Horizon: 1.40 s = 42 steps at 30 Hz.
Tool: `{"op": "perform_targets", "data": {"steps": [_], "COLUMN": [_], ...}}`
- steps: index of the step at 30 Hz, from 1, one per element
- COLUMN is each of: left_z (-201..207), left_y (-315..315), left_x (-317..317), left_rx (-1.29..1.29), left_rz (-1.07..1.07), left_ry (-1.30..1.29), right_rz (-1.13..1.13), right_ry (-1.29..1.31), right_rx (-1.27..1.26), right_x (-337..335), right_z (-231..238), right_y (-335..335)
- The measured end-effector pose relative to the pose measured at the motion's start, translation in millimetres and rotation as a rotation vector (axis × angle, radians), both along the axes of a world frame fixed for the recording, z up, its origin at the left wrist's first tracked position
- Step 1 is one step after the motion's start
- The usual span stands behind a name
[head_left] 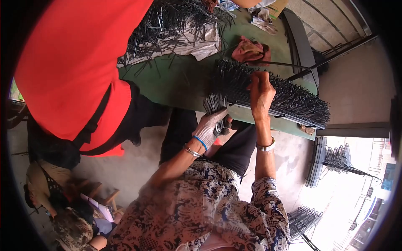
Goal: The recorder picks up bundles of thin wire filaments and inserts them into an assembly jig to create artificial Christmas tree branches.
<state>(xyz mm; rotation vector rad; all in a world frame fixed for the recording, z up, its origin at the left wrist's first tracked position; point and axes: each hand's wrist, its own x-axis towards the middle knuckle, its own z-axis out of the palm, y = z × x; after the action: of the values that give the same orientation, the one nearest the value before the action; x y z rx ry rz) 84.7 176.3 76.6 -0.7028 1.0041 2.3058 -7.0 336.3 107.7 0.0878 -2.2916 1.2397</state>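
We read no text, label, number or sign anywhere. Yellowish carton point(278, 8), upper right: any marks too small for us. Blue patch point(388, 176), far right: too blurred and glare-washed to decipher.

Reddish cloth point(250, 51) on green table point(167, 77)

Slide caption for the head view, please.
Gloved left hand holding thin dark rods, bare right hand at a bristling dark block.

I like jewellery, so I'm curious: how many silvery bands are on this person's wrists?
2: a silvery bracelet on the wrist of the gloved left hand, and a silvery band on that of the bare right hand. Sleeves may hide more.
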Motion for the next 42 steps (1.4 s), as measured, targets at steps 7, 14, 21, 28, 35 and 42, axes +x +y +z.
{"op": "perform_targets", "data": {"steps": [7,14,21,28,35,42], "left_z": [7,3,6,13,4,9], "left_y": [0,2,7,9,10,7], "left_x": [1,4,-2,4,9,-2], "left_rx": [0.000,-0.009,0.019,-0.060,-0.057,-0.007], "left_rz": [0.001,0.021,-0.036,-0.077,-0.049,-0.058], "left_ry": [-0.015,0.039,0.054,0.120,0.085,0.071], "right_rz": [0.055,0.050,0.446,0.457,0.430,0.320], "right_ry": [0.116,-0.004,-0.533,-0.525,-0.542,-0.439], "right_rx": [0.316,0.409,-0.145,-0.219,-0.221,-0.351], "right_x": [-3,19,51,60,66,62], "right_z": [0,14,29,31,16,26], "right_y": [-5,-9,2,9,8,11]}}
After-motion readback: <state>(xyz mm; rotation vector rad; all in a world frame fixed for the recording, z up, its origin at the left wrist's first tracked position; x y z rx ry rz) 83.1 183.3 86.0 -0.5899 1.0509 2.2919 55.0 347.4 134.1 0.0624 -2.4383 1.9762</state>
